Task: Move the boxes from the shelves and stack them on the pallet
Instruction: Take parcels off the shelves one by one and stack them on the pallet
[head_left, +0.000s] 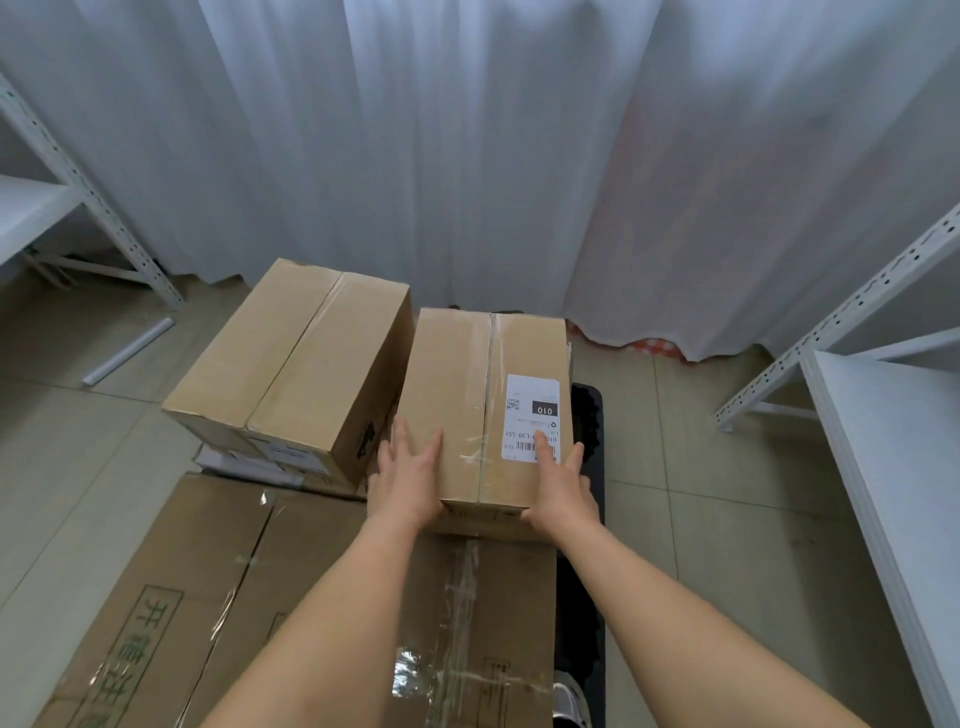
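A taped brown box with a white label (467, 384) sits on the stack at the far right of the black pallet (589, 415). My left hand (408, 473) lies flat on its near left corner with the fingers straight. My right hand (563, 483) presses its near right corner, the fingers straight and reaching onto the label. A second brown box (291, 364) stands to the left, raised on flatter boxes. A large box with green print (311, 597) lies nearest me, under my forearms.
White metal shelves stand at the right (893, 467) and at the far left (31, 208). A white curtain (467, 156) hangs behind the pallet. A white tube (130, 351) lies on the tiled floor at left. A shoe (569, 701) shows at the bottom.
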